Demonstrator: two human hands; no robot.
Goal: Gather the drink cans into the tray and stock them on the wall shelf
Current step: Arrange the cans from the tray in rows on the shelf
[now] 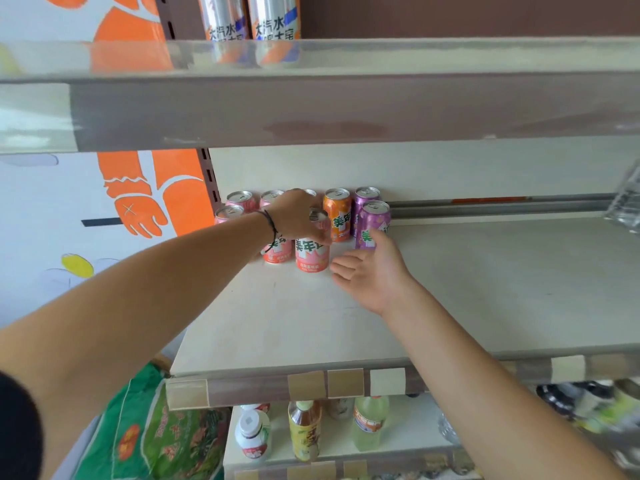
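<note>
Reaching over the cans, my left hand [294, 216] pinches the top of a pink can [311, 252] to stand it in line on the shelf [485, 289]. My right hand [370, 271], fingers spread, touches the purple can [372, 225], I think to nudge it.

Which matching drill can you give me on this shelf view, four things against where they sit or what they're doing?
Column one:
1. left hand
2. right hand
3. orange can
4. tall silver cans

Column two:
A. on the shelf above
B. open, thumb against the front purple can
C. standing between the pink cans and the purple cans
D. reaching over the top of a pink can

Pairs: 1-D, 2-B, 3-C, 4-A
</note>
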